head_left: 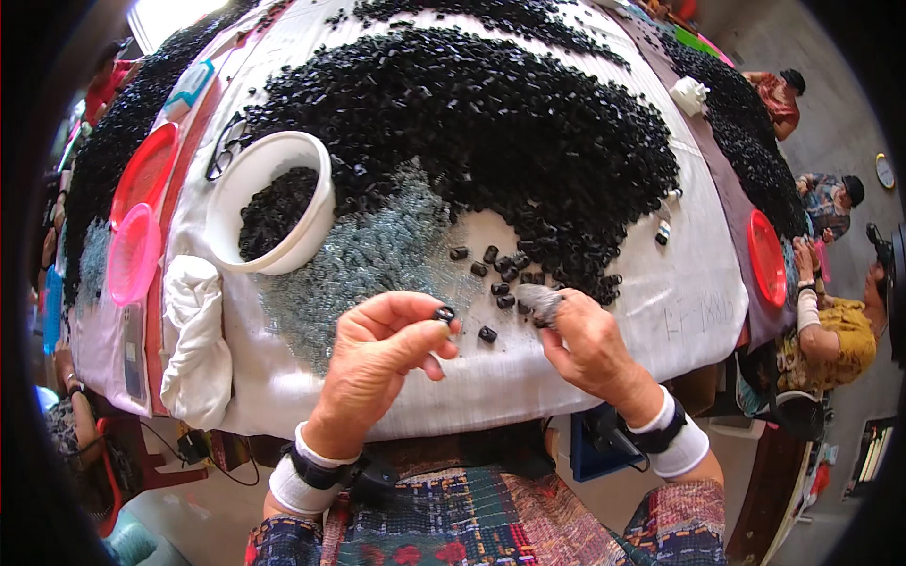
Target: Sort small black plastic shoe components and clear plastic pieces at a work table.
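Between the thumb and fingers of my left hand is a small black cylindrical part, held above the white-covered table. My right hand is curled over a loose cluster of the same black parts. At its fingertips is something grey and blurred; whether it is a finger covering or a held thing I cannot tell. One black part lies apart between my hands. Beyond them spreads a large heap of black parts. A pile of fine silvery-blue pieces lies beyond my left hand.
Left of the heap stands a white tub partly filled with dark pieces. A crumpled white cloth, a pink basket and a red tray lie farther left. Another red tray is at right. Other people sit along both sides.
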A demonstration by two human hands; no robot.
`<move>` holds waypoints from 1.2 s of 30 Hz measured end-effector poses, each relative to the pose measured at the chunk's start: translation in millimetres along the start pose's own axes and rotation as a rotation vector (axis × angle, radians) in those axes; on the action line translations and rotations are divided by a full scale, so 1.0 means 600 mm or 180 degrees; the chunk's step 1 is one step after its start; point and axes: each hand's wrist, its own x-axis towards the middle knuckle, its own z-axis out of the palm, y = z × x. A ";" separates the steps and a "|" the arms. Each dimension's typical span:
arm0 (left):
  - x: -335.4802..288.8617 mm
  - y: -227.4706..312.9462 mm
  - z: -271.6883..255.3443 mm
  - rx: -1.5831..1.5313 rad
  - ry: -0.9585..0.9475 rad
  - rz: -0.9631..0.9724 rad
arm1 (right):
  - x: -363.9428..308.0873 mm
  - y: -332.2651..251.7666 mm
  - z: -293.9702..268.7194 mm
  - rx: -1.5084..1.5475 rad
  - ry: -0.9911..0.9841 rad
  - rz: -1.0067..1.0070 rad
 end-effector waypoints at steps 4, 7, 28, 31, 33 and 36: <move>-0.004 -0.007 0.012 0.0168 -0.0101 -0.0092 | 0.053 -0.053 -0.040 0.1355 0.0067 0.0727; -0.009 -0.005 0.026 0.0326 -0.0097 -0.0070 | 0.085 -0.081 -0.049 0.1299 0.0034 0.0190; -0.034 -0.029 0.041 0.1801 0.0425 0.0770 | 0.082 -0.123 -0.029 0.0655 0.0045 -0.0145; -0.032 -0.029 0.036 0.1679 0.0397 0.0679 | 0.072 -0.117 -0.014 0.1193 0.0060 0.0375; -0.029 -0.028 0.034 0.1548 0.0378 0.0558 | 0.067 -0.110 -0.001 0.1677 0.0083 0.0790; -0.024 -0.029 0.030 0.1266 0.0333 0.0343 | 0.064 -0.105 0.016 0.2336 0.0242 0.1258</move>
